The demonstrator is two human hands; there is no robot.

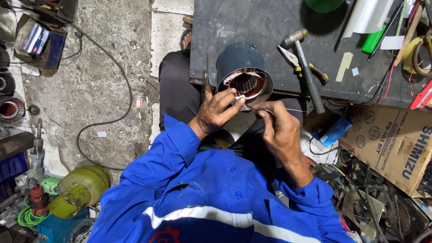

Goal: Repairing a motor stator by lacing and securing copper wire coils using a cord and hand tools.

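Hands pinch thin wire (294, 110) at motor housing (238, 63) (copper windings (252, 87) inside): left (218, 110), right (279, 128).

The left hand (216, 110) covers part of the motor (243, 72) mouth, so the wires there can't be seen. The thin wire (292, 110) in the right hand (279, 130) is too small to follow. The green thing (324, 4) is cut off at the top. The red tool (423, 96) runs off the right edge.
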